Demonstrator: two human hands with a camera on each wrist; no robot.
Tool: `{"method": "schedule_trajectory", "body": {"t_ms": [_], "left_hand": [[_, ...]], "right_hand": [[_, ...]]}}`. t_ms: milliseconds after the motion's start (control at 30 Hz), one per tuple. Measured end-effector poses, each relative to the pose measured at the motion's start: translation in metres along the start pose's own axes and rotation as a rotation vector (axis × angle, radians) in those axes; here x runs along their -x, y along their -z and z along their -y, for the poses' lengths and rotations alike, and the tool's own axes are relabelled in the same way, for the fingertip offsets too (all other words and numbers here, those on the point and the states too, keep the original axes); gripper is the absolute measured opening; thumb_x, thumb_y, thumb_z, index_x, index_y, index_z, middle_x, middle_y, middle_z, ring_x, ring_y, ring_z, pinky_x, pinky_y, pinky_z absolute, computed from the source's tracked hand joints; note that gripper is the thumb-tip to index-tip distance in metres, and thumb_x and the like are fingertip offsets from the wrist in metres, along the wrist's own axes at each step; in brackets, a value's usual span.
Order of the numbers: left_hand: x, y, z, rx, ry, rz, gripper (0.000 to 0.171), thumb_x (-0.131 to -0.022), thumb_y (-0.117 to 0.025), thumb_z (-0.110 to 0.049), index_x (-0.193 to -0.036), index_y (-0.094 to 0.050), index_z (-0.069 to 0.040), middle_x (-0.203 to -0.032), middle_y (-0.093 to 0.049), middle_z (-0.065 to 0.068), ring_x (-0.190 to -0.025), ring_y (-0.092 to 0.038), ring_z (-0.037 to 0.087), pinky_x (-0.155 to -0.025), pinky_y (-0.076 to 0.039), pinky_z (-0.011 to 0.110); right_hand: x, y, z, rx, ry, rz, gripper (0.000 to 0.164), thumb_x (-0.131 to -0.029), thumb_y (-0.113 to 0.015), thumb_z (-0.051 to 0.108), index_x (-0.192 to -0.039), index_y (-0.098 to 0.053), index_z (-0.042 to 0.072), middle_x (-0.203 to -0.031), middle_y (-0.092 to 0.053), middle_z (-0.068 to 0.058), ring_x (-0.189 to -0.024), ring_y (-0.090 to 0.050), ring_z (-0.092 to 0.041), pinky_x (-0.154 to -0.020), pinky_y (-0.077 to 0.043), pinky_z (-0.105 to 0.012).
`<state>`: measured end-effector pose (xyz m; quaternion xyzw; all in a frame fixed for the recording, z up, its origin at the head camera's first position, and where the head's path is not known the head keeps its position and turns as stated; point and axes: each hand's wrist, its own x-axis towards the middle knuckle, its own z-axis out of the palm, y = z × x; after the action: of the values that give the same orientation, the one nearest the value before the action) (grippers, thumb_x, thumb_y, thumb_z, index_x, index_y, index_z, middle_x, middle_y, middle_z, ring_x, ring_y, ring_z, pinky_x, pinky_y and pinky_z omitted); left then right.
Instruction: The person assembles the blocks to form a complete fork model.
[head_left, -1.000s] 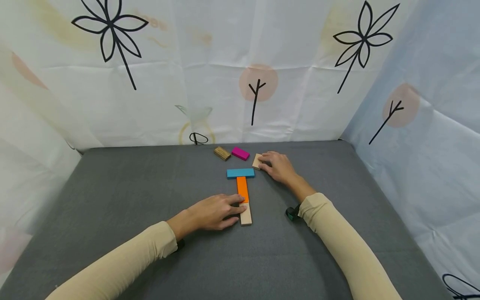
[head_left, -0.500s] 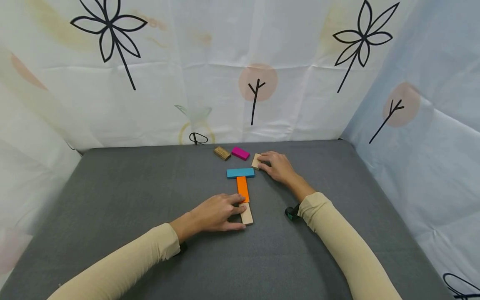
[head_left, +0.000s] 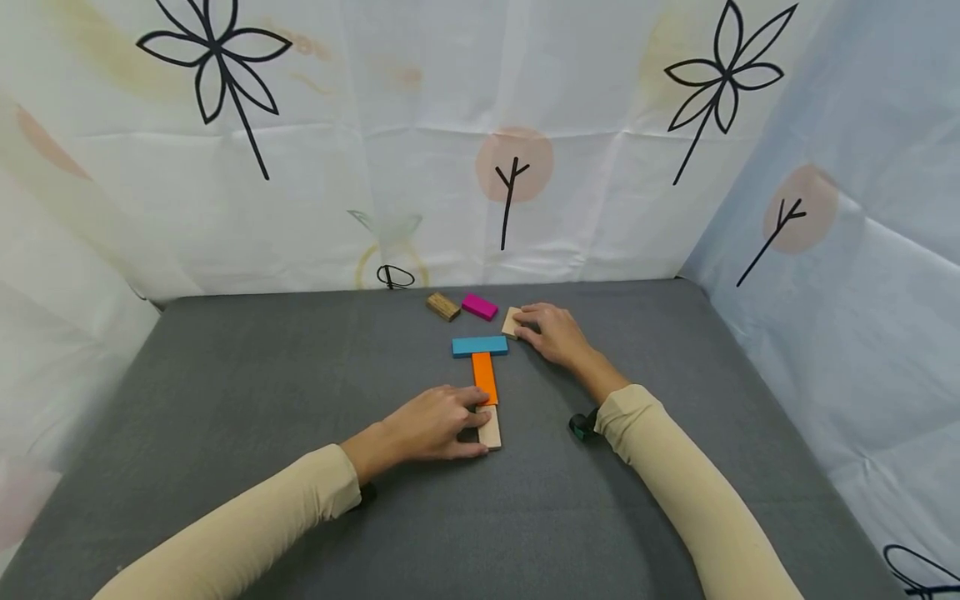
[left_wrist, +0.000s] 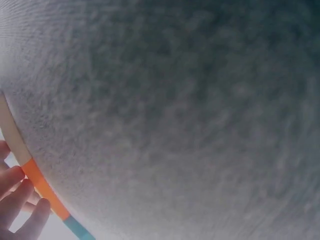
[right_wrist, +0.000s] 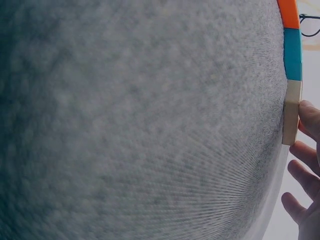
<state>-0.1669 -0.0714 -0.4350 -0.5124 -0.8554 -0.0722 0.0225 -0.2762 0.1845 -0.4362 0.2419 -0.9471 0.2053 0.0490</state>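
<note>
Lying flat on the grey cloth, a blue block [head_left: 480, 346] forms a crossbar above an orange block [head_left: 484, 377]. A plain wooden block [head_left: 490, 430] continues the stem toward the person. My left hand [head_left: 435, 423] holds this wooden block, thumb at its near end and fingers over the joint with the orange one. At the upper right, my right hand [head_left: 553, 331] pinches a second plain wooden block [head_left: 511, 323] between thumb and fingers, close to the blue block's right end. The right wrist view shows that second block [right_wrist: 292, 112] with the thumb against it.
Behind the blue block lie a brown wood-grain block [head_left: 443, 307] and a magenta block [head_left: 480, 307]. The grey table surface [head_left: 262, 375] ends at white printed fabric [head_left: 442, 167] at the back and sides.
My left thumb has come in to the near wooden block's end. That block's near end swung slightly right, then back left. My right hand stays nearly still.
</note>
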Motion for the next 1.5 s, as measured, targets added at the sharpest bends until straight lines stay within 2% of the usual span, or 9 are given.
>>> {"method": "schedule_trajectory", "body": {"t_ms": [267, 633, 933, 1133, 1500], "left_hand": [[0.0017, 0.0033, 0.0021, -0.031, -0.013, 0.018, 0.048, -0.093, -0.066, -0.05, -0.125, -0.072, -0.015, -0.131, -0.063, 0.008, -0.116, -0.062, 0.021, -0.096, -0.051, 0.041], [0.0007, 0.0037, 0.0051, -0.059, -0.037, -0.005, 0.05, -0.092, -0.066, -0.053, -0.125, -0.072, -0.016, -0.128, -0.065, 0.008, -0.114, -0.063, 0.021, -0.094, -0.052, 0.042], [0.0004, 0.002, 0.0064, -0.04, -0.022, -0.001, 0.049, -0.091, -0.067, -0.053, -0.124, -0.073, -0.017, -0.129, -0.064, 0.006, -0.116, -0.062, 0.02, -0.096, -0.051, 0.043], [0.0007, 0.0011, 0.0068, -0.041, -0.033, -0.018, 0.048, -0.091, -0.067, -0.053, -0.122, -0.074, -0.017, -0.127, -0.065, 0.006, -0.116, -0.062, 0.02, -0.096, -0.051, 0.042], [0.0015, 0.0018, 0.0062, -0.038, -0.039, -0.01, 0.049, -0.092, -0.066, -0.052, -0.124, -0.073, -0.015, -0.128, -0.064, 0.008, -0.116, -0.062, 0.022, -0.096, -0.051, 0.043]], "right_hand": [[0.0008, 0.0011, 0.0013, 0.006, -0.01, 0.011, 0.034, -0.098, -0.065, 0.022, -0.128, -0.068, 0.004, -0.134, -0.061, -0.017, -0.126, -0.055, -0.035, -0.105, -0.041, -0.052], [-0.0006, 0.0005, 0.0019, -0.001, -0.02, 0.016, 0.035, -0.098, -0.065, 0.022, -0.129, -0.068, 0.005, -0.136, -0.06, -0.017, -0.128, -0.053, -0.035, -0.107, -0.039, -0.053], [-0.0048, -0.0038, 0.0028, -0.014, -0.016, 0.024, 0.036, -0.099, -0.064, 0.022, -0.131, -0.067, 0.005, -0.138, -0.059, -0.018, -0.13, -0.051, -0.035, -0.108, -0.036, -0.057], [-0.0046, -0.004, 0.0031, -0.023, -0.004, 0.027, 0.035, -0.099, -0.063, 0.021, -0.131, -0.066, 0.005, -0.138, -0.058, -0.018, -0.129, -0.052, -0.036, -0.108, -0.037, -0.055], [-0.0054, -0.0043, 0.0067, -0.029, -0.004, 0.049, 0.036, -0.1, -0.062, 0.022, -0.132, -0.066, 0.004, -0.139, -0.057, -0.019, -0.131, -0.05, -0.036, -0.109, -0.037, -0.053]]}}
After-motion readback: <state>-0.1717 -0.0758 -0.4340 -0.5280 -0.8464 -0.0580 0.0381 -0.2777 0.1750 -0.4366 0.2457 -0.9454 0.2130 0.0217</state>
